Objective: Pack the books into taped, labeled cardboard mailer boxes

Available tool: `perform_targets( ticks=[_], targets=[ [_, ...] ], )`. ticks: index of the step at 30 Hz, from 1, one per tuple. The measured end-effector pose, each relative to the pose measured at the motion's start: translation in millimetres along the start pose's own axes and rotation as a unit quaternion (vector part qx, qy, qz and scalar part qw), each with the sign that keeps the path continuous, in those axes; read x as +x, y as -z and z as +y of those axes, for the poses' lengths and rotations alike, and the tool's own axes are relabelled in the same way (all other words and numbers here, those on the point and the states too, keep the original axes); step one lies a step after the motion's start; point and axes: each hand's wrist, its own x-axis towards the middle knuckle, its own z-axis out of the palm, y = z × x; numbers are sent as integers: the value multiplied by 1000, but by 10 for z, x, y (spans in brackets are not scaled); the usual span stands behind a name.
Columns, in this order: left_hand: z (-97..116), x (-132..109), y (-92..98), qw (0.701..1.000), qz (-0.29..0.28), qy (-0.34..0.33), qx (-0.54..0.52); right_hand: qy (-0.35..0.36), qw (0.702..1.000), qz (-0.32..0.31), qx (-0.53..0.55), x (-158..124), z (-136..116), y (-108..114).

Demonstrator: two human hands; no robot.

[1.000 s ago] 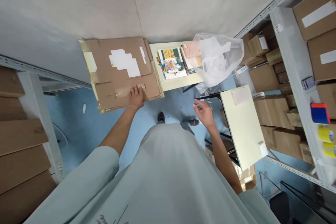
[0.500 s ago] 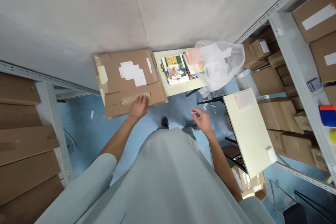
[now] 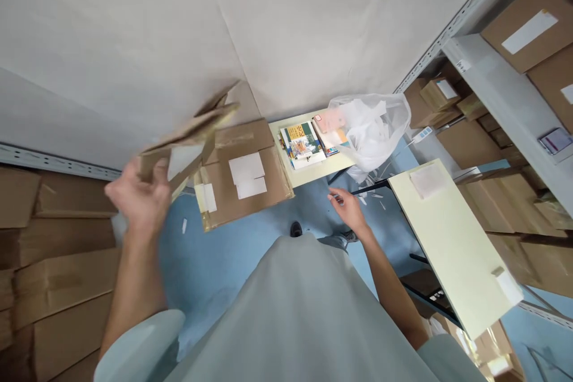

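Note:
My left hand is raised at the left and closed on a flattened cardboard box, which it holds up tilted and blurred by motion. Below it a stack of flattened cardboard boxes with white labels lies beside a small pale table. My right hand hangs over the blue floor near a second pale table; its fingers are loosely curled round something thin that I cannot make out.
Books and a clear plastic bag sit on the small table. Metal shelves with cardboard boxes line the right side. More flat cardboard fills shelves at the left. My shoes stand on the blue floor.
My left hand has lifted the top flattened box off the stack and swung it up to the left. The right hand has barely moved. The view has shifted left.

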Motion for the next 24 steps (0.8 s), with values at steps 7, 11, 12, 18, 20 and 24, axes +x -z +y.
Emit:
perform_targets(
  ticks=[7, 11, 12, 18, 20, 24],
  targets=[
    [512, 503, 192, 978, 118, -41, -166, 11, 996, 77, 47, 133, -1, 284],
    [1032, 664, 116, 959, 119, -39, -254, -6, 987, 150, 55, 109, 63, 726],
    [1210, 658, 115, 957, 103, -39, -267, -12, 983, 172, 58, 77, 96, 854],
    [2328, 451, 14, 944, -36, -78, -319, -83, 948, 299, 77, -318, 409, 1569],
    [2668, 389, -168, 932, -84, -75, -344, -103, 932, 333, 97, -505, 527, 1788],
    [3404, 159, -724, 893, -206, -77, -393, -128, 899, 397, 134, -928, 772, 2273]
  ],
)
